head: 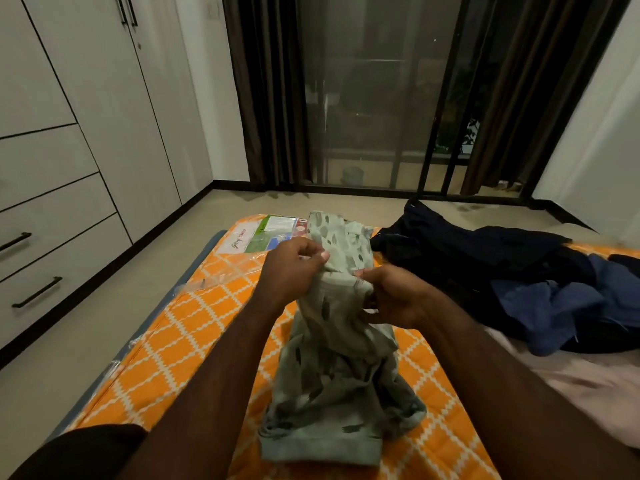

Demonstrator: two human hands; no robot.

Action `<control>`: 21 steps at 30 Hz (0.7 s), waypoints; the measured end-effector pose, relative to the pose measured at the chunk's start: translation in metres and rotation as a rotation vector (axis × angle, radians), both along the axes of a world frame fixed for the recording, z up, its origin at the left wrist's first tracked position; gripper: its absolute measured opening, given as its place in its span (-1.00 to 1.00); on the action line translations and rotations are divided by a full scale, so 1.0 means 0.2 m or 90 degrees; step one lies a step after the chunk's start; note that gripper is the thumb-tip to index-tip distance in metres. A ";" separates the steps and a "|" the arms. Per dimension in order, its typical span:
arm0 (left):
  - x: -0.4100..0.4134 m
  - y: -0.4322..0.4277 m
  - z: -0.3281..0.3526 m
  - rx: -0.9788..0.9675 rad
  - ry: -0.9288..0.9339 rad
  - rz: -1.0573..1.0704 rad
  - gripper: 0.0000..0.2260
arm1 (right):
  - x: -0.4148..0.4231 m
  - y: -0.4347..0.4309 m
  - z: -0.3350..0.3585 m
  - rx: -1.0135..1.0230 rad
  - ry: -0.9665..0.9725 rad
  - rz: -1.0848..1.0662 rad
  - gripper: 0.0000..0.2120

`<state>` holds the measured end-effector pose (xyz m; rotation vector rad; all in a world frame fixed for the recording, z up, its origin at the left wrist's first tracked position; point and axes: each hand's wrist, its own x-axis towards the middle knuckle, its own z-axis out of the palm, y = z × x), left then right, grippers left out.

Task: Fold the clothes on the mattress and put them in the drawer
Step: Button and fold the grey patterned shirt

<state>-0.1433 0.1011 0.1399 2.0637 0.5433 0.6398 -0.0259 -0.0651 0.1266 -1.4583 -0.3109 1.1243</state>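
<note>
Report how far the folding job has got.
Done: nothing visibly; no folded stack shows and the drawers are closed. In hand: both the left hand and right hand grip the green patterned garment, bunched over the mattress. Left: the dark blue clothes pile, then stowing everything.

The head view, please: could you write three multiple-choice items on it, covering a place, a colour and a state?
1. Where does the dark clothes pile lie? A) right of the green garment B) on the floor C) in a drawer
2. What colour is the mattress cover? A) white B) orange C) black
3. How are the drawers? A) pulled open B) removed C) closed
Key: 1 A, it lies beyond the right hand; 2 B, orange with white diamonds; 3 C, fronts sit flush.
</note>
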 end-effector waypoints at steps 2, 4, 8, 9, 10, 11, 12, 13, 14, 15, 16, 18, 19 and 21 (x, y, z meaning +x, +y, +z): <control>-0.01 0.01 0.02 0.017 -0.009 0.011 -0.87 | 0.00 0.03 0.01 0.097 -0.014 -0.075 -0.84; -0.02 0.01 0.02 0.024 -0.028 0.026 -0.86 | 0.02 0.04 0.02 0.219 -0.029 -0.151 -0.77; -0.02 0.00 0.02 -0.110 -0.066 0.019 -0.82 | 0.05 0.02 0.04 0.363 -0.024 -0.198 -0.77; -0.01 -0.01 0.03 -0.196 -0.063 0.010 -0.80 | 0.06 0.02 0.05 0.379 -0.024 -0.192 -0.79; -0.01 -0.02 0.05 -0.293 -0.047 -0.008 -0.81 | 0.06 0.02 0.05 0.391 -0.023 -0.179 -0.82; -0.01 -0.03 0.06 -0.393 -0.018 -0.038 -0.82 | 0.07 0.02 0.05 0.400 -0.022 -0.162 -0.82; -0.01 -0.03 0.07 -0.484 0.017 -0.078 -0.82 | 0.07 0.02 0.06 0.408 -0.018 -0.143 -0.80; -0.01 -0.02 0.08 -0.561 0.045 -0.122 -0.81 | 0.08 0.03 0.07 0.416 -0.011 -0.125 -0.76; -0.01 -0.01 0.08 -0.614 0.057 -0.168 -0.79 | 0.09 0.03 0.07 0.424 -0.001 -0.113 -0.71; -0.01 0.01 0.08 -0.649 0.048 -0.209 -0.77 | 0.10 0.04 0.08 0.433 0.008 -0.102 -0.70; 0.01 0.04 0.06 -0.657 0.023 -0.235 -0.73 | 0.12 0.05 0.08 0.436 0.010 -0.099 -0.71; 0.07 0.10 0.03 -0.611 -0.038 -0.244 -0.59 | 0.17 0.08 0.08 0.427 0.002 -0.111 -0.77; 0.11 0.14 0.02 -0.580 -0.062 -0.233 -0.52 | 0.21 0.11 0.06 0.422 0.001 -0.120 -0.78; 0.21 0.20 -0.02 -0.531 -0.094 -0.233 -0.37 | 0.30 0.17 0.02 0.413 0.009 -0.122 -0.78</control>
